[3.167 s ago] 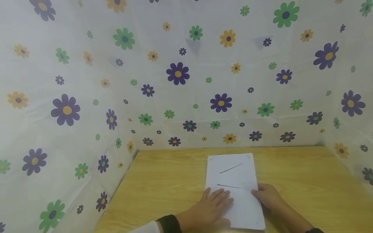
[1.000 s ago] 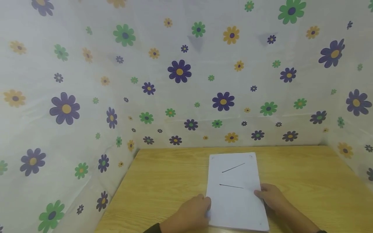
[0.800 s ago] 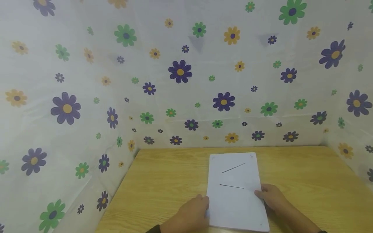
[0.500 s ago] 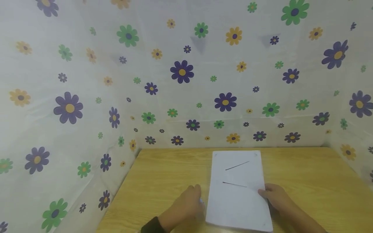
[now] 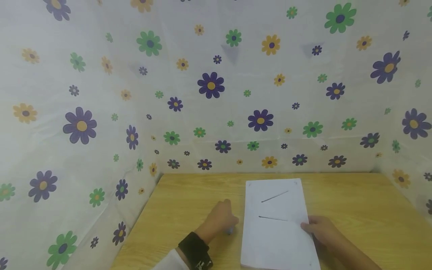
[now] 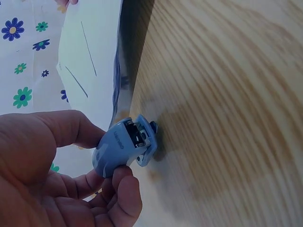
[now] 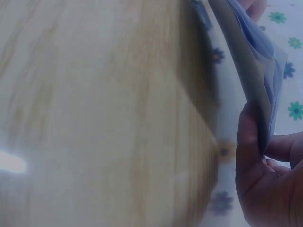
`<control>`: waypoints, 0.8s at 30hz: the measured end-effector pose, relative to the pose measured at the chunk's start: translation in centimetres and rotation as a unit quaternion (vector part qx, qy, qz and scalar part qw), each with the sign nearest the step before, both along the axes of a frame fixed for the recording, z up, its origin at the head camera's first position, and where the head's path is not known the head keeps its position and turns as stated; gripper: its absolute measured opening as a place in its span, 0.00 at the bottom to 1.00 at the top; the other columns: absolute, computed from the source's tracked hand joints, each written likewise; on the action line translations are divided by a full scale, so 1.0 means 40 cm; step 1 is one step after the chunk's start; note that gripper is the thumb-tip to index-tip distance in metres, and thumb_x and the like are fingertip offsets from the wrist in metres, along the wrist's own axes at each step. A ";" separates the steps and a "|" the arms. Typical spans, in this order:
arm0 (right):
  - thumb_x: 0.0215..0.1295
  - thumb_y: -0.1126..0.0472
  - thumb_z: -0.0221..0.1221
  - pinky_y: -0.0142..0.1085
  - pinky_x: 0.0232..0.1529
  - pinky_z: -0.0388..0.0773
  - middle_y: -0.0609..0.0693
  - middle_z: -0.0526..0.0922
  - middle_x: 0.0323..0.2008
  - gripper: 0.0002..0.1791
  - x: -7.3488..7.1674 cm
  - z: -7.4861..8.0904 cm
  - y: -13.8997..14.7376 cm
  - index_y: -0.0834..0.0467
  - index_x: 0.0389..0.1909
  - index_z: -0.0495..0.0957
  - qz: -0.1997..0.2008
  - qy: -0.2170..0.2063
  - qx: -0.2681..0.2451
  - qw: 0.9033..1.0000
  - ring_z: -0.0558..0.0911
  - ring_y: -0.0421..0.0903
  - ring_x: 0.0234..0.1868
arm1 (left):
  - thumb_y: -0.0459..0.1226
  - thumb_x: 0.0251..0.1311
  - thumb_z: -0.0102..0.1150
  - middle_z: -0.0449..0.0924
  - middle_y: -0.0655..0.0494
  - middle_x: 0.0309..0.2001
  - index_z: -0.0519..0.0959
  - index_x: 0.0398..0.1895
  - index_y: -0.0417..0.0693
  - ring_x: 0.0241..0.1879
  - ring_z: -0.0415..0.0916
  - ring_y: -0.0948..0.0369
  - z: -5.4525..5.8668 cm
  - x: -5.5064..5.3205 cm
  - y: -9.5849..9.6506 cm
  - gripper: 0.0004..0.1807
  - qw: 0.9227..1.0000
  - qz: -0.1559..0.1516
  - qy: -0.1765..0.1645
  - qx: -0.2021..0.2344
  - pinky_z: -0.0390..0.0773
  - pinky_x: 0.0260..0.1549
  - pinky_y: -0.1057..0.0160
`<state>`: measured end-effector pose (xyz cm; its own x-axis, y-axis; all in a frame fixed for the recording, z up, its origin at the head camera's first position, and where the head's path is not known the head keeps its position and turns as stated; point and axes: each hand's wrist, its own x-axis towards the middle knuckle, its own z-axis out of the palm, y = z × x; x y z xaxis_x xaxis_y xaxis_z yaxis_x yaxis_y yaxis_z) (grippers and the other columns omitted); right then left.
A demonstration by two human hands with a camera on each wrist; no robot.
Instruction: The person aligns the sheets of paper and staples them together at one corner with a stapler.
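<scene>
since it left the paper stack (image 5: 276, 225), left hand (image 5: 219, 219) fingers grasp a stapler (image 6: 124, 144); right hand (image 5: 317, 229) fingers pinch the stack.

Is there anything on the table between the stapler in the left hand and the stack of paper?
Nothing visible. The left hand holds the small blue stapler just left of the paper stack, with only bare wooden table between them. The right hand grips the stack's opposite edge.
</scene>
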<state>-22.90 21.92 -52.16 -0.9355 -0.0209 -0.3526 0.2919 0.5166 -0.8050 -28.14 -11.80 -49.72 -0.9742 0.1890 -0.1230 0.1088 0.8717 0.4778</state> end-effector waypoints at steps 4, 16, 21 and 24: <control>0.73 0.54 0.60 0.67 0.65 0.66 0.75 0.76 0.60 0.34 0.007 -0.006 0.000 0.79 0.64 0.67 0.005 -0.011 0.006 1.000 0.70 0.74 0.66 | 0.38 0.48 0.70 0.74 0.44 0.37 0.73 0.52 0.32 0.34 0.72 0.53 -0.002 0.006 0.017 0.29 1.000 0.006 -0.003 -0.002 0.81 0.35 0.52; 0.70 0.56 0.62 0.58 0.54 0.77 0.57 0.85 0.40 0.22 0.007 -0.001 -0.007 0.73 0.50 0.80 0.011 -0.017 0.046 0.999 0.82 0.54 0.43 | 0.38 0.49 0.71 0.75 0.38 0.46 0.72 0.56 0.32 0.35 0.73 0.52 0.004 0.027 0.050 0.32 0.999 0.037 0.005 -0.030 0.82 0.37 0.51; 0.69 0.55 0.61 0.44 0.37 0.78 0.53 0.82 0.32 0.20 0.021 0.026 -0.009 0.72 0.45 0.82 0.026 0.029 0.113 0.993 0.78 0.48 0.34 | 0.38 0.52 0.70 0.74 0.37 0.48 0.72 0.58 0.32 0.35 0.72 0.53 0.007 0.035 0.054 0.32 0.999 0.049 -0.007 -0.015 0.81 0.35 0.52; 0.69 0.54 0.61 0.44 0.34 0.79 0.55 0.83 0.33 0.23 0.031 0.046 -0.008 0.73 0.48 0.80 0.040 0.048 0.169 0.984 0.79 0.48 0.33 | 0.37 0.54 0.69 0.74 0.38 0.48 0.72 0.58 0.32 0.35 0.71 0.53 0.006 0.042 0.050 0.30 0.999 0.045 -0.004 -0.013 0.80 0.32 0.53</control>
